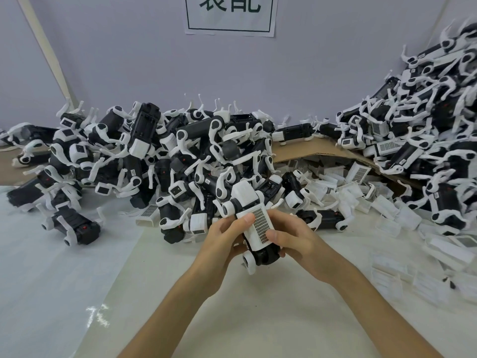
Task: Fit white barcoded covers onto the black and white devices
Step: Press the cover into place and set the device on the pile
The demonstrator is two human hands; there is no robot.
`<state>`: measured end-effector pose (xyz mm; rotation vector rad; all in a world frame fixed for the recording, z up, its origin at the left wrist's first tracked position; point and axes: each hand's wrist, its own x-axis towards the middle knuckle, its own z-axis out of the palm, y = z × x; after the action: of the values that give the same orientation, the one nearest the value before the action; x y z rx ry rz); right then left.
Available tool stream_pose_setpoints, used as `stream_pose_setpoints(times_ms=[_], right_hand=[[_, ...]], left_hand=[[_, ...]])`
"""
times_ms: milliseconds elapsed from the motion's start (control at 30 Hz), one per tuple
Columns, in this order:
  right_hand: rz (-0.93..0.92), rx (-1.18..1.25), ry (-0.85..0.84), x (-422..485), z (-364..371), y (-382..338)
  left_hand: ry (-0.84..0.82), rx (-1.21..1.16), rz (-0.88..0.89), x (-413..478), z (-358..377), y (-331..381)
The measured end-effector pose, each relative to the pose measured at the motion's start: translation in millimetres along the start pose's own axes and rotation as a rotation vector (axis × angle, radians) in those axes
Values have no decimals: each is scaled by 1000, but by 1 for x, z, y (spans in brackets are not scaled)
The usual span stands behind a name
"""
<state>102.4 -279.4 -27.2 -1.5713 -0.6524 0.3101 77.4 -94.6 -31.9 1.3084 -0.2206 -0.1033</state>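
Over the table [258,319], left hand [227,237] and right hand [296,240] clamp a black device [267,254] under its white barcoded cover [258,224]

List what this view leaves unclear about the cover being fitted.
Head view: whether the cover is fully seated on the device; the left hand and right hand hide its edges.
Head view: its barcode print is too small to read.
Head view: the wall sign is cut off by the top edge.

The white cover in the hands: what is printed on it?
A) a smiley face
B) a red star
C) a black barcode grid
C: the white cover on the device that the left hand and right hand grip shows a grid of small black barcode marks.
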Motion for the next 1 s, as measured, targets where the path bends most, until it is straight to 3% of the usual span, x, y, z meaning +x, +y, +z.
stream_pose_setpoints(times_ms=[533,767,867,1000], right_hand=[[6,-9,51,-1,1,-1],[-124,-179,245,1,9,1],[-181,-103,330,2,10,0],[-165,-130,287,1,5,-2]], left_hand=[[74,-41,-50,5,1,-2],[33,-62,-58,3,1,-1],[-16,-65,-62,1,-2,2],[-65,75,-75,-2,1,-1]])
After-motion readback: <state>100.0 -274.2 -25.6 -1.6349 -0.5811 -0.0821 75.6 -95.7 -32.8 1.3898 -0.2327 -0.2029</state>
